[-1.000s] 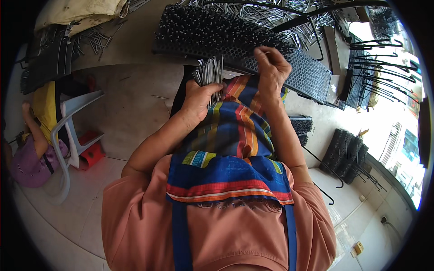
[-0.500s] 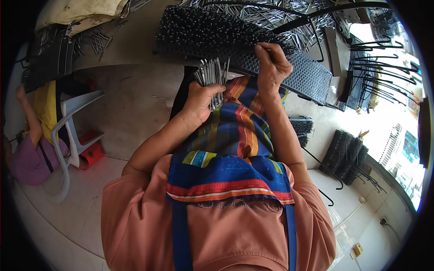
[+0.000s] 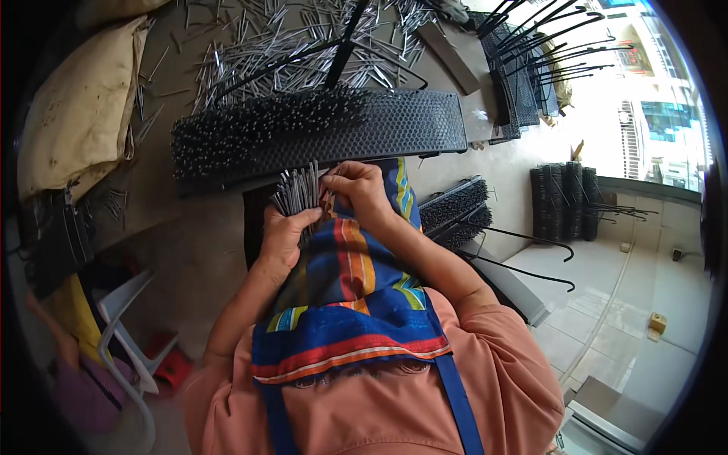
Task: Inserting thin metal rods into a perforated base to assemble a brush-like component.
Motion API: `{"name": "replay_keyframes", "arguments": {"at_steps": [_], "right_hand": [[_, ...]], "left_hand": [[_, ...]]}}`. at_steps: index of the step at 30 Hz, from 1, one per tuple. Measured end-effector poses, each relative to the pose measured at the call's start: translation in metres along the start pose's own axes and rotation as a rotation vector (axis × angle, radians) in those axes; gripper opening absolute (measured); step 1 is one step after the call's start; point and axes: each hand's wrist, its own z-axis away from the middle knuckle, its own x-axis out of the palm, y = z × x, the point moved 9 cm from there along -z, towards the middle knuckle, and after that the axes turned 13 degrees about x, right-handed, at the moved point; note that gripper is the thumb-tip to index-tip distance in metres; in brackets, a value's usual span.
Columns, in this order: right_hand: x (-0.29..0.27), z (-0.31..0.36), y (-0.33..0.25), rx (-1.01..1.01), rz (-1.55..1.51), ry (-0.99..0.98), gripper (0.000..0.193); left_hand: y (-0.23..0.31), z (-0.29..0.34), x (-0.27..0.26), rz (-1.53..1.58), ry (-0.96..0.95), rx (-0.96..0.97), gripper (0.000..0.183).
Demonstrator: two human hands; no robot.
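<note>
A bundle of thin metal rods [image 3: 298,189] stands upright in my left hand [image 3: 283,236], with the fingers wrapped round it above my lap. My right hand [image 3: 362,194] is at the bundle's right side. Its thumb and forefinger are pinched together close to the rods, and anything between them is too small to make out. Just beyond both hands lies a long black perforated rack [image 3: 413,129]. Dark-tipped rods [image 3: 250,125] stand densely in its left and back holes, while bare holes show at its right and along the front.
Loose rods [image 3: 265,49] lie heaped behind the rack. A tan sack [image 3: 83,114] is at left. Filled racks [image 3: 455,212] with long hooks stand right of my lap, more [image 3: 565,201] farther right. A person [image 3: 87,387] sits near a grey chair [image 3: 121,326] at lower left.
My right hand has come from over the rack's rods down to the bundle in my left hand. The head view has turned, so the rack appears farther left and more level.
</note>
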Motion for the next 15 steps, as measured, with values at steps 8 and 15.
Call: {"name": "replay_keyframes", "arguments": {"at_steps": [8,15], "right_hand": [[-0.041,0.004,-0.022,-0.032,-0.137,0.043,0.007],[-0.189,-0.013,-0.089,-0.23,-0.484,-0.023,0.01]], "left_hand": [[-0.01,-0.013,-0.011,-0.009,0.145,-0.01,0.019],[-0.034,0.006,-0.005,0.05,0.051,-0.224,0.024]]}}
